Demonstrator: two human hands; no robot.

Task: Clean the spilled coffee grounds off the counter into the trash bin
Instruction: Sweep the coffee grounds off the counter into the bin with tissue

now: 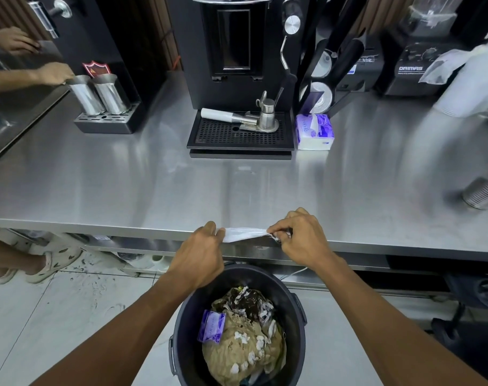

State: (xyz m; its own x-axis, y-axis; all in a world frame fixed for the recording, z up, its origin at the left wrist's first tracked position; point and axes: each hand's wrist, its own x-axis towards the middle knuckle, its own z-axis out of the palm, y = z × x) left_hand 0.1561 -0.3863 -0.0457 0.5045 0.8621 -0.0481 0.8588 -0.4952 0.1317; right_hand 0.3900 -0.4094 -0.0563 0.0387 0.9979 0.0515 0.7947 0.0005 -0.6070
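Coffee grounds: dark specks on white tissue (244, 234), stretched at front edge of steel counter (153, 185). Left hand (198, 253) pinching one end, right hand (298, 235) pinching other. Directly above open trash bin (181, 338) on floor.

Bare counter (125, 185) before coffee machine (234, 51)

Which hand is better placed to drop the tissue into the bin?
Right hand, probably: it pinches the soiled end of the tissue. Left hand only steadies the clean end above the trash bin.
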